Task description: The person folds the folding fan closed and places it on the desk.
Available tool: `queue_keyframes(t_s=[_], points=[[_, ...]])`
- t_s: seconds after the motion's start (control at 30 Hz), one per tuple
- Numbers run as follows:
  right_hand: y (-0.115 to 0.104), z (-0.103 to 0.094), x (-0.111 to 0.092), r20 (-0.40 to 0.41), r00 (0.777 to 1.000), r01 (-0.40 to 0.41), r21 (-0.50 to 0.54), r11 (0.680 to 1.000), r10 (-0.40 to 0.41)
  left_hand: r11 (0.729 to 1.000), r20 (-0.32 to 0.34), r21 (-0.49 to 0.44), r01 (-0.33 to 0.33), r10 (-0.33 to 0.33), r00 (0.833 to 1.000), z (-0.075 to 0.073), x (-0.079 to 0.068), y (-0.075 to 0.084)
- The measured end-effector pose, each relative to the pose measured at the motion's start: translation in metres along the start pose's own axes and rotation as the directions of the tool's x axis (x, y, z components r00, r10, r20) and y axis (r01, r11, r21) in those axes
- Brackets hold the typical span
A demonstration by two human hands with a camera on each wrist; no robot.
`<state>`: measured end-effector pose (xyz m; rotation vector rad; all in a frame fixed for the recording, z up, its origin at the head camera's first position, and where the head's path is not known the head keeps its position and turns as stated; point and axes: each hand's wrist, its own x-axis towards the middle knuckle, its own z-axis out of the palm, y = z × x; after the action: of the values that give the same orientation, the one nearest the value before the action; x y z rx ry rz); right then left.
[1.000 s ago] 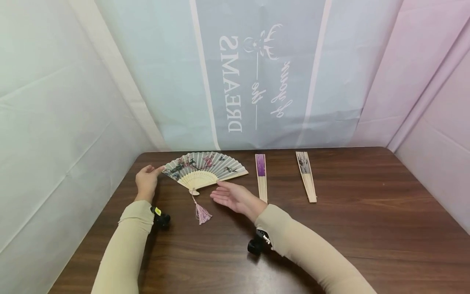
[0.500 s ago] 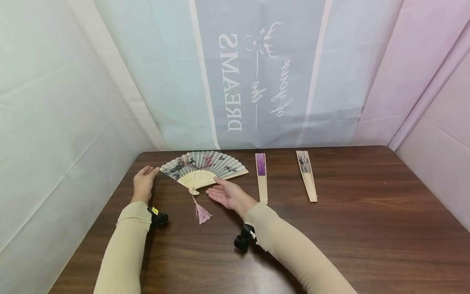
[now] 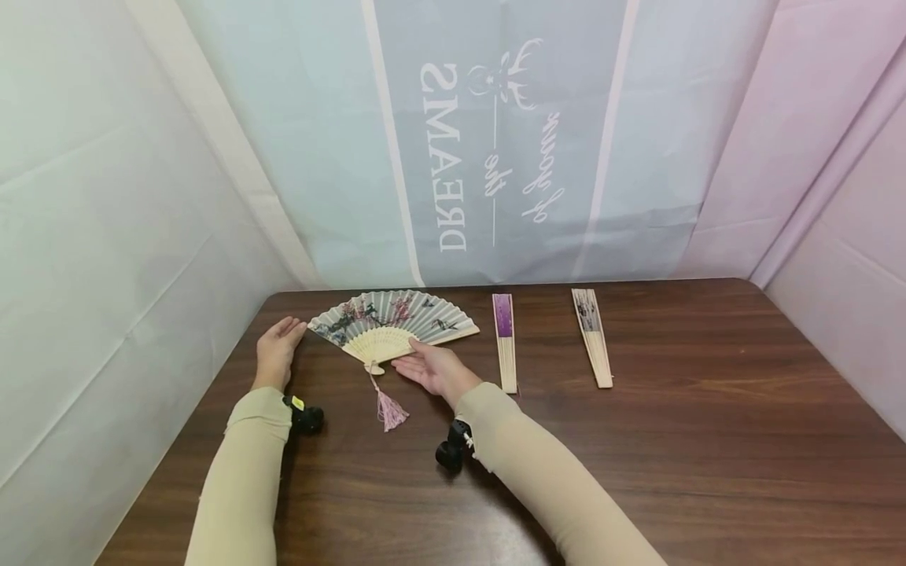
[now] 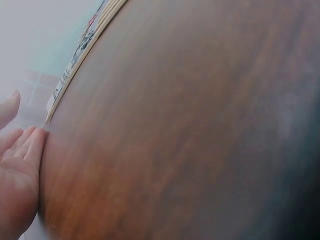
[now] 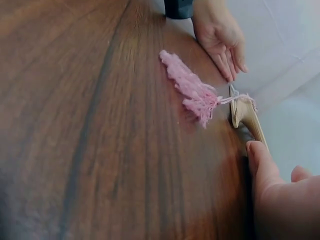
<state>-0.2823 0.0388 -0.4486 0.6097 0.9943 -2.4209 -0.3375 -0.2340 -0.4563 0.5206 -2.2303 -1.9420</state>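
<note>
Pressure from your left hand (image 3: 276,351) and right hand (image 3: 439,373) (both loose-fingered, unclenched) should meet the fan (image 3: 385,310) evenly.

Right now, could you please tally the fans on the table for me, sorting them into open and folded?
Open fan: 1
Folded fans, purple fan and grey fan: 2
Total: 3
</note>
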Motion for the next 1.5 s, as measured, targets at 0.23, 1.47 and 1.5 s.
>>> queue_keyframes(t_s=[0.23, 1.47, 1.5], points=[[-0.001, 0.005, 0.003, -0.041, 0.999, 0.026, -0.024, 0.999, -0.027, 0.999, -0.002, 0.050, -0.014, 0.014, 1.000, 0.002, 0.004, 0.001], [0.005, -0.009, -0.008, -0.014, 0.998, 0.056, -0.049, 0.997, -0.056, 0.959, -0.098, -0.274, 0.066, -0.096, 0.991, -0.006, -0.017, 0.005], [0.005, -0.010, -0.009, -0.006, 0.998, 0.061, -0.054, 0.997, -0.062, 0.945, -0.100, -0.317, 0.076, -0.113, 0.989, -0.008, -0.019, 0.006]])
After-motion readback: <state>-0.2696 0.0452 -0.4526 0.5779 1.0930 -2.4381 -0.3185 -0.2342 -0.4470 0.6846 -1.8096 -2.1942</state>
